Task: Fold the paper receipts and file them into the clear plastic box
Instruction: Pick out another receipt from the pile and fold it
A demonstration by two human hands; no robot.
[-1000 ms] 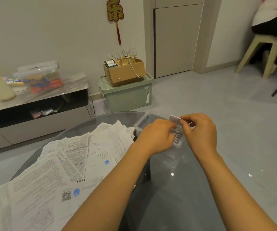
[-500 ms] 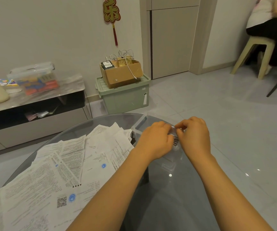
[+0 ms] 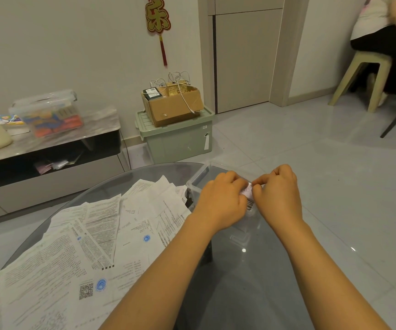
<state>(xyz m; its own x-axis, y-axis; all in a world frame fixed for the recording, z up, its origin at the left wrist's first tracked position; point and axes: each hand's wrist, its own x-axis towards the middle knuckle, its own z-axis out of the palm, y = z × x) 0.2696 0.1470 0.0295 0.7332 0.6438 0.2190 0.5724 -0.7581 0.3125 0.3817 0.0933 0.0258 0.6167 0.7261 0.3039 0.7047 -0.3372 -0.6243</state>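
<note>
Both hands, left (image 3: 220, 206) and right (image 3: 278, 194), pinch a receipt (image 3: 248, 189) (barcode showing) above the box (image 3: 198, 179); papers (image 3: 92, 236) lie left.

Single head-worn wide-angle view, facing forward and down, close over glass bench (image 3: 251, 282), floor beyond.

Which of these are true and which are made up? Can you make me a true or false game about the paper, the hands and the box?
1. Both hands pinch one small receipt. True.
2. The clear plastic box sits on the floor. False: it is on the glass table.
3. A pile of receipts lies left of the hands. True.
4. The left hand is flat on the table. False: it grips the receipt, as does the right hand.
</note>
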